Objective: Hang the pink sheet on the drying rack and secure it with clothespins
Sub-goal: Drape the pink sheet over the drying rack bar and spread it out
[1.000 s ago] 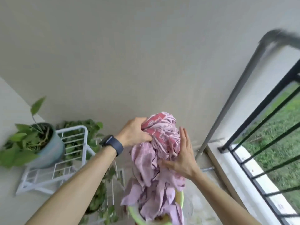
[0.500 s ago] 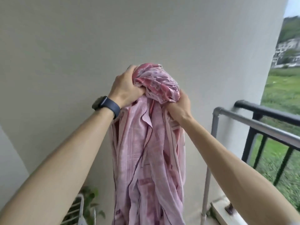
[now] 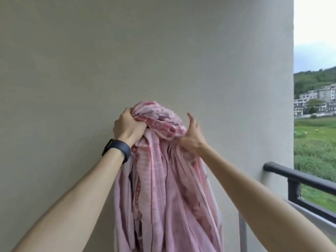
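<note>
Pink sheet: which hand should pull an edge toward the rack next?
Right, probably. The right hand holds the pink sheet on the side nearer the grey rack pole, one finger lifted; the left hand clenches the top bunch.

item: pink sheet [image 3: 163, 188], darker pink-red print
state: bunched, top wadded into a ball
pose: rest hangs straight down in folds

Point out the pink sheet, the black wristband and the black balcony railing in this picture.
pink sheet [image 3: 163, 193], head view, on its hanging middle folds.
black wristband [image 3: 119, 149], head view, on the band's broad face.
black balcony railing [image 3: 300, 178], head view, on the top rail.
</note>
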`<state>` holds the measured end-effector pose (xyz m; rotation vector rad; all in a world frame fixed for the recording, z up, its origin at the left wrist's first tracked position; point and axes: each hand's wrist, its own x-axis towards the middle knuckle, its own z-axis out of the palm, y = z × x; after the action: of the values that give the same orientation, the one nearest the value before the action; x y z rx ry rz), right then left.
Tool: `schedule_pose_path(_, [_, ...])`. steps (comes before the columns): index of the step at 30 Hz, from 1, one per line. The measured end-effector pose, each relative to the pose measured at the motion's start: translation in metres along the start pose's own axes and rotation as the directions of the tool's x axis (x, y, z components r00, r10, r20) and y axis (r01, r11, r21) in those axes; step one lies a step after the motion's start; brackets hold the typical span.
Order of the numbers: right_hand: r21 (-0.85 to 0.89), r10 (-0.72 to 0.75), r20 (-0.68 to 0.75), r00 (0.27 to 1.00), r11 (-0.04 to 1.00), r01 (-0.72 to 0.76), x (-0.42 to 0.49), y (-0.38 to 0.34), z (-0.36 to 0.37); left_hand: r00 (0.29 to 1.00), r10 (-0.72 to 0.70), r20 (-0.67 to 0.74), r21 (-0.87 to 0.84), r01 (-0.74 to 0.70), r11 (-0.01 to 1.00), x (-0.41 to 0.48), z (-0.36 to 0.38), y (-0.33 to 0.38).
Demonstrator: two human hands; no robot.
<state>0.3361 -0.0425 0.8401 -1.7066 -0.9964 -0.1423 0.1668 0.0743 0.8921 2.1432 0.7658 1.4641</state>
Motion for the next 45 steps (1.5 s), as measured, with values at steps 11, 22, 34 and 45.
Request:
schedule_pose_path(11, [-0.781, -0.259, -0.006, 0.966, 0.605, 0.157, 0.071, 0.111, -0.05, 0.856, 0.139, 0.498, 0.329, -0.335, 0.883, 0.015, 0.123, -0.019])
schedule_pose_path(22, [-0.905, -0.254, -0.056, 0.966, 0.422, 0.059, 0.092, 0.181, -0.102, 0.856, 0.13, 0.501, 0.307, -0.316, 0.898, -0.002, 0.217, 0.013])
schedule_pose_path(34, [-0.93, -0.269, -0.24, 0.933, 0.34, -0.142, -0.013, 0.148, -0.197, 0.77, 0.295, 0.566, 0.084, -0.41, 0.908, -0.063, 0.194, 0.089])
schedule_pose_path(45, [-0.943, -0.31, -0.293, 0.905, 0.252, -0.218, -0.132, 0.068, -0.257, 0.684, 0.362, 0.633, -0.072, -0.413, 0.908, -0.135, 0.102, 0.158])
